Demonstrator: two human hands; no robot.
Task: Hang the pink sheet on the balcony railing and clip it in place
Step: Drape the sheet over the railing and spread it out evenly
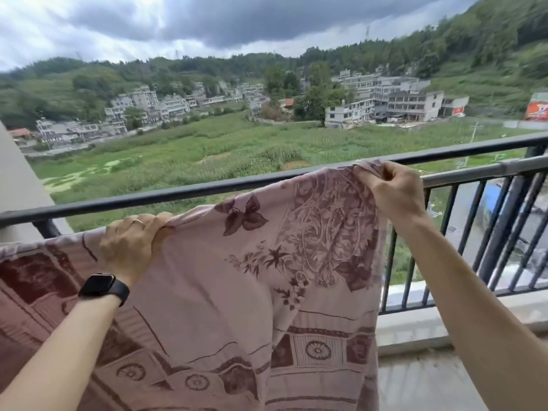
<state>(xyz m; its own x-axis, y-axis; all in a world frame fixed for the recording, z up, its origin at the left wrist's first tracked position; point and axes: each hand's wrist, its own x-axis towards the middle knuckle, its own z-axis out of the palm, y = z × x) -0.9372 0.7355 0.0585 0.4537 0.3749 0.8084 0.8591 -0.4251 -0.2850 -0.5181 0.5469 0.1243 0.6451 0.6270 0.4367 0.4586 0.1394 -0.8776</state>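
While the top hem of the pink sheet point(237, 292) is clenched in the left grip point(133, 244) and its upper corner is pinched in the right grip point(391, 191), the cloth is held spread just before the balcony railing point(207, 188), its bulk hanging on the near side. Draping is judged the step in hand; next, the hem is to be lifted over the top rail. No clips are seen.

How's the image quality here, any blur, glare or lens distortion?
Head view: soft overcast light, no glare or hard shadows; the wide lens bows and tilts the railing; sky and hillside smear at the corners; sheet, left hand and right hand look sharp.
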